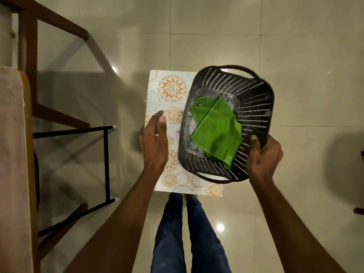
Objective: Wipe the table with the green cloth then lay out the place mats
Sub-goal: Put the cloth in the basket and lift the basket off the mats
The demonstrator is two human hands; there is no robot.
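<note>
Green cloth lies in the black basket. Right hand grips its rim. Left hand holds the place mats, fingers around their edge.

Dim, warm indoor light — lamp glare spots on the glossy floor, edges bowed, slightly soft.
</note>
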